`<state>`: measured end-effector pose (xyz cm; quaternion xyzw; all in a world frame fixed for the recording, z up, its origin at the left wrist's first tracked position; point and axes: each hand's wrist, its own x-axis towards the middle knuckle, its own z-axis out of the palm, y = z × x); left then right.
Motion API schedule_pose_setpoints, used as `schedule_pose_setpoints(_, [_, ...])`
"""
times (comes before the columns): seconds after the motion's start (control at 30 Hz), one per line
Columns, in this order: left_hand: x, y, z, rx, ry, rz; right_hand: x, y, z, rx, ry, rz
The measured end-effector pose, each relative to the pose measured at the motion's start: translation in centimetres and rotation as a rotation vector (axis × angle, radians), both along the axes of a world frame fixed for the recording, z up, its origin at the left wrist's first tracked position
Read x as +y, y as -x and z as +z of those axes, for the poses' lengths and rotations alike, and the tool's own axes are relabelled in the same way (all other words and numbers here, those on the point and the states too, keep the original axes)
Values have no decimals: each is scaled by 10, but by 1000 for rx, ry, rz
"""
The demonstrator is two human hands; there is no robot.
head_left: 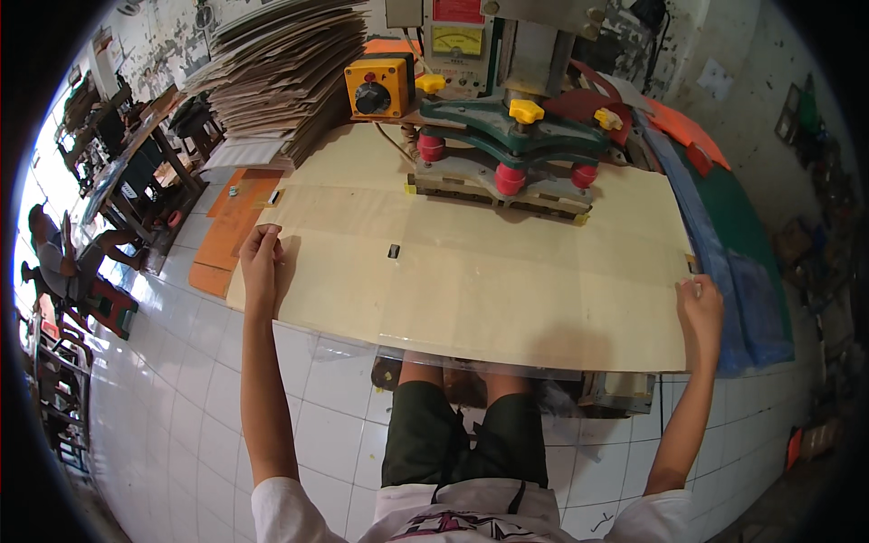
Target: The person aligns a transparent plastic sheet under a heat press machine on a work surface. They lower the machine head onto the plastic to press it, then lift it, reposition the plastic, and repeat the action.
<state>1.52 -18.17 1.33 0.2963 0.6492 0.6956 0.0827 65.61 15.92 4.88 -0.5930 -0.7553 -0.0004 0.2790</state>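
Note:
A clear plastic sheet [489, 294] with faint fold lines lies spread over a large cream board [344, 158]. Its see-through edge hangs past the board's front. My left hand [262, 242] is closed in a pinch at the board's left side, apparently on the sheet's edge. At the right side my right hand [701, 303] is pinched in the same way; the film between the fingers is hard to see. A small black piece [394, 252] rests left of centre on the board. Beyond my hands stands a press head [511, 136] with green arms, red spacers and yellow knobs.
An orange control box [378, 87] with a black dial sits beside the press. Tall stacked sheets [281, 81] rise at the back left. Blue plastic sheeting [747, 308] drapes on the right. Far left, a person [68, 253] sits on a stool.

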Motion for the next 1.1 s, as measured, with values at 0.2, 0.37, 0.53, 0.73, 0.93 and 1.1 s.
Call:
schedule_pose_setpoints(0.2, [-4, 0, -3, -15, 9, -4, -8, 35, 30, -268, 221, -241])
schedule_pose_setpoints(0.37, [1, 3, -9, 0, -23, -22, -12, 35, 25, -263, 222, -267])
schedule_pose_setpoints(0.53, [-4, 16, -17, -3, -60, -44, -8, 46, 13, -300, 239, -259])
schedule_pose_setpoints(0.73, [5, 12, -17, 92, 68, -27, 14, 34, -8, -150, 30, -207])
schedule_pose_setpoints(0.93, [42, 3, -10, 385, 334, 17, -8, 48, -6, 210, -116, 165])
schedule_pose_setpoints(1.1, [124, 8, 4, 584, 421, 113, -126, 83, 25, 77, -509, 616])
